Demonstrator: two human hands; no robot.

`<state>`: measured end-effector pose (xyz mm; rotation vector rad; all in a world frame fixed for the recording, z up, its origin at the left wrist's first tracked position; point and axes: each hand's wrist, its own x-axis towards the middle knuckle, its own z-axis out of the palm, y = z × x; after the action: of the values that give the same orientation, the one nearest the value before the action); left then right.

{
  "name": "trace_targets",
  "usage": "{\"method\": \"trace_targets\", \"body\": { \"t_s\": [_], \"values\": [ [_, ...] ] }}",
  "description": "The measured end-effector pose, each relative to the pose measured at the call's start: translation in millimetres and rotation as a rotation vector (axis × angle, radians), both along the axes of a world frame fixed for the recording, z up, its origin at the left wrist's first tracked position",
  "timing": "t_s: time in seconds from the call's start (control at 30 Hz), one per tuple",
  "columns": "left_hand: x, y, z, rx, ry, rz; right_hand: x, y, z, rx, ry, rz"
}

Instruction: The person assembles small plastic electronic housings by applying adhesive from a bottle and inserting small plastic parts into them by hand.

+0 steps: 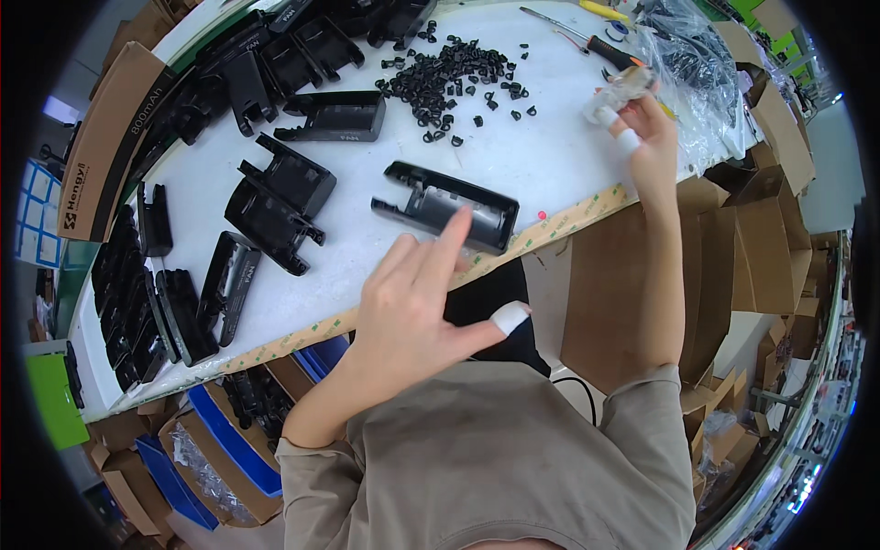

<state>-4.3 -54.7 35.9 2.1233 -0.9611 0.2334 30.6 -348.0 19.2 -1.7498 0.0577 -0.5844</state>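
Observation:
A long black plastic housing (449, 207) lies at the front edge of the table, open side up, with a greyish inner face. Over it, the index finger of my left hand (412, 291) reaches out, apparently touching its inside. The thumb of that hand, wrapped in white, stretches to the side, and nothing is held. Farther right, my right hand (649, 137) pinches a small crumpled clear plastic piece (627, 89); white wraps cover some of its fingertips. What the plastic contains is too blurred to tell.
Small black clips (449, 82) lie heaped at the back. More black housings (275, 197) stand left, near a cardboard box (110, 142). A screwdriver (587, 40) and clear plastic bags (692, 87) lie back right. Cartons (752, 238) stand beyond the table's right edge.

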Motion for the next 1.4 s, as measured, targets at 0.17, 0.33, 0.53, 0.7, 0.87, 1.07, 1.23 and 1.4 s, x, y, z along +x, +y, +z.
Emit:
{"method": "trace_targets", "body": {
  "t_s": [0.17,0.33,0.53,0.7,0.87,1.07,1.23,1.4],
  "values": [
    [13,14,-3,-0.014,-0.258,0.111,10,-1,-10,-0.299,0.058,-0.171],
    [18,24,-13,0.097,-0.288,0.248,6,8,-5,-0.339,0.073,-0.200],
    [22,29,-15,0.074,-0.254,0.216,-5,11,-5,-0.473,-0.013,-0.388],
    [25,34,-15,0.016,-0.151,0.121,-20,44,10,-0.707,0.036,-0.250],
    [27,34,-15,-0.010,-0.130,0.108,16,67,9,-0.764,0.034,-0.080],
    [24,32,-13,0.019,-0.154,0.111,26,73,7,-0.896,0.112,-0.080],
    [22,34,-9,0.070,-0.158,0.106,29,73,7,-0.844,0.093,-0.061],
    [23,35,-11,0.035,-0.159,0.081,19,72,29,-0.652,0.258,0.208]
  ]
}}
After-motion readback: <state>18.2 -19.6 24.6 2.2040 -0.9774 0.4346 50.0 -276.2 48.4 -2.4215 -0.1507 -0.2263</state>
